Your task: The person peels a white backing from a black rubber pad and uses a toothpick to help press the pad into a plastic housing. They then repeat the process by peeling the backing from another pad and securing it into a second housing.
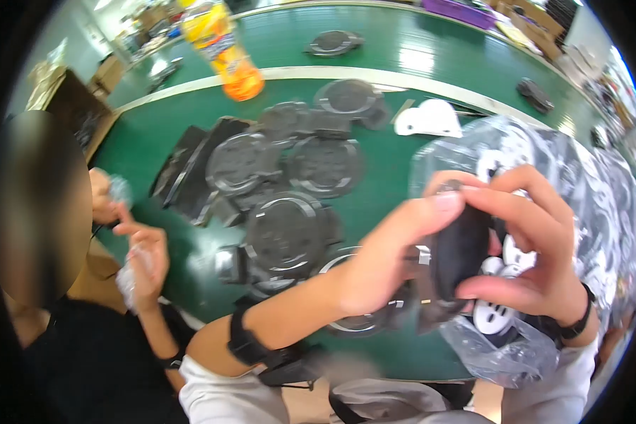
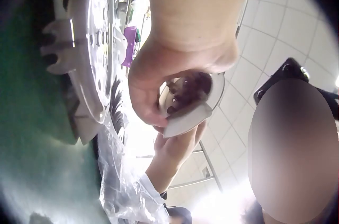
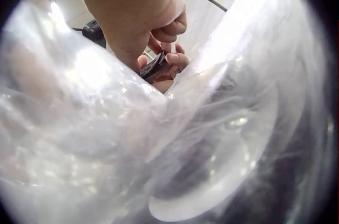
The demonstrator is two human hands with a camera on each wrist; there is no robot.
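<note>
Both hands hold one black round plastic part point(image 1: 461, 247) above the table's right side, turned nearly edge-on in the head view. My left hand point(image 1: 396, 237) grips its left side, thumb at the top edge. From the right, my right hand point(image 1: 537, 244) curls its fingers and thumb around the top and bottom of the part. In the left wrist view the part point(image 2: 186, 120) shows a hollow inner side with a pale rim, my left hand point(image 2: 151, 81) wrapped over it. Clear plastic covers most of the right wrist view; the dark part point(image 3: 154, 67) shows between the fingers.
Several black round parts with clear rims point(image 1: 286, 233) lie across the green table point(image 1: 389, 177). A clear plastic bag point(image 1: 502, 353) of white and black pieces sits at right. Beyond are a white piece point(image 1: 431, 119) and an orange drink bottle point(image 1: 226, 53). Another person's hand point(image 1: 148, 258) is at left.
</note>
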